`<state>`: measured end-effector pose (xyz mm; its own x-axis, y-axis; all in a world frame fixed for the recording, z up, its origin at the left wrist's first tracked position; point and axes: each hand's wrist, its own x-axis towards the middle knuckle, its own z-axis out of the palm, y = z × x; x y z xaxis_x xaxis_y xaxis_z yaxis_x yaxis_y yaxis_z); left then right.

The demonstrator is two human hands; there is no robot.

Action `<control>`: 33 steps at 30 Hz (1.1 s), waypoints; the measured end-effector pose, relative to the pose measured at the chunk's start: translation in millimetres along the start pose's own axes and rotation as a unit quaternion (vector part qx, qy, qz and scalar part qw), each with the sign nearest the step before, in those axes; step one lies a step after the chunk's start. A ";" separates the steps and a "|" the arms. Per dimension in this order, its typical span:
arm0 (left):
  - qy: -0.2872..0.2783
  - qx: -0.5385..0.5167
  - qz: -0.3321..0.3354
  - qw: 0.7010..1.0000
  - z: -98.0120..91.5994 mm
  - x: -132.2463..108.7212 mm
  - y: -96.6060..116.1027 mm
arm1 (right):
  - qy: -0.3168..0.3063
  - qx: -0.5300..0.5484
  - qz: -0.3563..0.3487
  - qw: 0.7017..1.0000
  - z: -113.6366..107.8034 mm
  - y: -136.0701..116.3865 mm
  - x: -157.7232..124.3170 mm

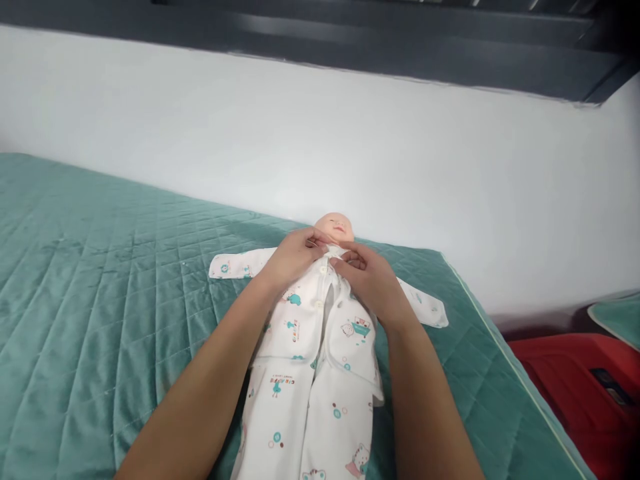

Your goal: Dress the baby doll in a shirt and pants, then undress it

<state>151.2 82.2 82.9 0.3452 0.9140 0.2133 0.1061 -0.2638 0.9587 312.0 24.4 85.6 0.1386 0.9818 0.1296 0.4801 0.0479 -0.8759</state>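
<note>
A baby doll (338, 225) lies on its back, its head by the wall. It wears a white printed baby shirt (300, 327) with both sleeves spread sideways, and matching baby pants (335, 413). The shirt's front hangs apart below the chest, and two buttons show along one edge. At the neckline, my left hand (300, 250) pinches the collar from the left. My right hand (367, 273) has its fingers bent on the other side of the collar, thumb and fingertips on the cloth. The doll's hands and feet are hidden.
A green quilted bed cover (125, 320) spreads under the doll, with its edge on the right. Behind it rises a white wall (300, 147) under a dark frame (350, 47). Red plastic furniture (570, 380) stands beyond the bed's right edge.
</note>
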 end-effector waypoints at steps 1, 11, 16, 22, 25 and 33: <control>-0.004 0.001 -0.003 1.000 -3.1 -1.9 3.1 | 0.004 0.000 0.003 1.000 -1.4 0.1 -0.5; -0.006 0.114 0.036 0.993 -8.6 -8.8 16.4 | 0.045 -0.081 0.018 0.996 -8.1 -16.2 -8.3; -0.030 0.172 0.060 0.983 -8.9 -15.8 27.5 | 0.033 -0.155 0.036 0.987 -11.2 -23.5 -15.2; -0.139 0.201 -0.011 0.970 -23.5 -28.4 43.7 | 0.011 -0.262 0.049 0.964 -14.0 -44.1 -35.6; -0.156 0.205 -0.016 0.966 -26.0 -30.4 47.2 | -0.034 -0.285 0.051 0.957 -12.5 -47.2 -41.9; -0.166 0.169 -0.003 0.972 -28.0 -28.7 43.3 | -0.090 -0.173 0.064 0.979 -23.5 -35.3 -35.9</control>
<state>119.8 53.1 123.6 0.6186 0.7814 0.0819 0.3894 -0.3954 0.8319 310.4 -16.9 122.8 0.0765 0.9936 -0.0831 0.7371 -0.1124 -0.6663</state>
